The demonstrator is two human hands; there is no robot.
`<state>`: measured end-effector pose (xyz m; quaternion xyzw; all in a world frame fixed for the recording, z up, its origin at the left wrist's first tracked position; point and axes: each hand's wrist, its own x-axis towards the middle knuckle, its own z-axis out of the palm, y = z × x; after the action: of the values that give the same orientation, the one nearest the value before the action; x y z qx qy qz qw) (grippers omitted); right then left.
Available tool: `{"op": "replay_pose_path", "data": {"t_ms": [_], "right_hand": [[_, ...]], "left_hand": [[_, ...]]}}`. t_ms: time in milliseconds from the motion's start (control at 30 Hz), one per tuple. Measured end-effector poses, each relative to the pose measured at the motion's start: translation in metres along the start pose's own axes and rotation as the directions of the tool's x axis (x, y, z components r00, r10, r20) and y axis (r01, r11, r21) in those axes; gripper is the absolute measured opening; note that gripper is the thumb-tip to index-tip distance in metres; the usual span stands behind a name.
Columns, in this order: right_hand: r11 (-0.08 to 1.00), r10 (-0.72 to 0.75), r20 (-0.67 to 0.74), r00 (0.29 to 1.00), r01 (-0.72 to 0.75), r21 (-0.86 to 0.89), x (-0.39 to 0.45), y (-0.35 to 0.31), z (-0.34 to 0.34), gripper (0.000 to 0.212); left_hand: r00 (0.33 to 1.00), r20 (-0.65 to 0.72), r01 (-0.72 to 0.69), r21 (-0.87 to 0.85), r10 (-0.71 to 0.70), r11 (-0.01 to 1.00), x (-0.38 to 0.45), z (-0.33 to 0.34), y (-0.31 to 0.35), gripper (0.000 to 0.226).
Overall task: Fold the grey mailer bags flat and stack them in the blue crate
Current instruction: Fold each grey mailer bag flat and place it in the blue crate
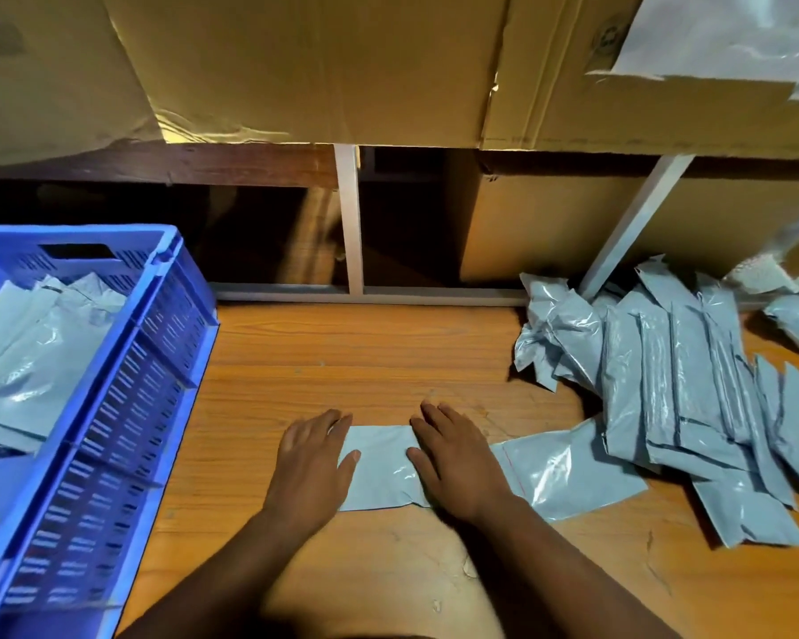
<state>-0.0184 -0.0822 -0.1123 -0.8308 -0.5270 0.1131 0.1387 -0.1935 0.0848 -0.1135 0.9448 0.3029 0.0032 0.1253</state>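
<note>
Right, hands: the left hand (309, 458) and right hand (453, 463) both lie flat, fingers straight and spread a little, pressing down on one grey mailer bag (379, 468); neither curls round it or pinches it.
Bag in hand: it lies on the wooden table (365, 362) right in front of the person, the left palm over its left end, the right palm across its middle, the sealed end (568, 472) with a red dotted line sticking out to the right.
Why held so: I'd say the flat palms are there to squeeze air out and set a crease, so the slippery film stays put.
Step, as I judge it: flattening under way, the fold not finished, since that right end still lies open on the table.
Unfolded pile: a heap of grey bags (683, 385) sits to the right, overlapping one another, its nearest bag close to the pressed one; handy for the right hand to draw from.
Blue crate: the crate (125, 398) stands at the left table edge, just beside the left forearm, so a finished bag needs only a short carry.
Already stacked: several grey bags (33, 357) lie inside it, loosely layered rather than squared up.
Far side: cardboard boxes (296, 62) rest on a shelf above and behind, one more box (550, 228) beneath.
</note>
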Motion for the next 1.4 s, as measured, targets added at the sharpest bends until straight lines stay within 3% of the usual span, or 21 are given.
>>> {"op": "replay_pose_path", "data": {"t_ms": [67, 133, 233, 300, 400, 500, 533, 600, 700, 800, 900, 1100, 1400], "right_hand": [[0.988, -0.031, 0.05, 0.998, 0.038, -0.15, 0.011, 0.0, -0.025, 0.051], [0.976, 0.037, 0.169, 0.985, 0.0, -0.217, 0.025, -0.011, -0.045, 0.046], [0.976, 0.048, 0.237, 0.97, 0.004, -0.218, 0.039, -0.026, -0.062, 0.031], [0.994, 0.03, 0.164, 0.986, -0.012, -0.108, 0.035, -0.029, -0.073, 0.028], [0.993, -0.007, -0.074, 0.997, 0.015, 0.116, 0.025, -0.028, -0.088, 0.021], [0.976, -0.158, -0.318, 0.935, 0.196, 0.092, 0.014, -0.033, -0.082, 0.028], [0.971, -0.19, -0.312, 0.931, 0.224, 0.078, 0.01, -0.033, -0.073, 0.025], [0.979, -0.183, -0.168, 0.969, 0.195, 0.062, -0.003, -0.025, -0.043, 0.02], [0.986, -0.114, 0.021, 0.993, 0.111, 0.126, -0.029, -0.013, -0.01, 0.036], [0.98, -0.054, -0.058, 0.997, 0.064, 0.19, -0.029, -0.019, -0.019, 0.034], [0.992, -0.035, -0.125, 0.992, 0.05, 0.119, -0.001, -0.026, -0.02, 0.035], [0.994, 0.093, -0.089, 0.992, -0.098, -0.046, 0.041, -0.044, 0.02, 0.054], [0.988, 0.116, -0.081, 0.99, -0.123, -0.089, 0.045, -0.039, 0.035, 0.053]], "left_hand": [[0.999, 0.046, -0.01, -0.023, 0.011, 1.0, 0.011, -0.016, -0.003, 0.071], [0.99, 0.142, 0.001, -0.011, 0.001, 1.0, 0.025, -0.028, -0.005, 0.067], [0.985, 0.169, -0.019, -0.101, 0.036, 0.995, 0.037, -0.047, -0.009, 0.026], [0.995, 0.055, -0.073, -0.202, 0.086, 0.977, 0.042, -0.062, -0.012, 0.008], [0.97, -0.184, -0.208, -0.303, 0.157, 0.93, 0.039, -0.084, -0.016, 0.018], [0.92, -0.287, -0.334, -0.213, 0.268, 0.918, 0.025, -0.086, -0.021, 0.028], [0.92, -0.267, -0.342, -0.192, 0.287, 0.92, 0.018, -0.078, -0.024, 0.029], [0.939, -0.151, -0.332, -0.169, 0.308, 0.928, 0.002, -0.051, -0.03, 0.028], [0.968, -0.047, -0.249, -0.148, 0.245, 0.957, -0.024, -0.018, -0.035, 0.023], [0.977, -0.166, -0.166, -0.214, 0.132, 0.963, -0.035, -0.018, -0.026, 0.029], [0.96, -0.243, -0.19, -0.216, 0.136, 0.958, -0.016, -0.01, -0.005, 0.041], [0.985, -0.099, -0.14, 0.006, 0.14, 0.99, 0.027, 0.018, 0.018, 0.057], [0.984, -0.109, -0.13, 0.12, 0.143, 0.984, 0.032, 0.033, 0.018, 0.059]]}}
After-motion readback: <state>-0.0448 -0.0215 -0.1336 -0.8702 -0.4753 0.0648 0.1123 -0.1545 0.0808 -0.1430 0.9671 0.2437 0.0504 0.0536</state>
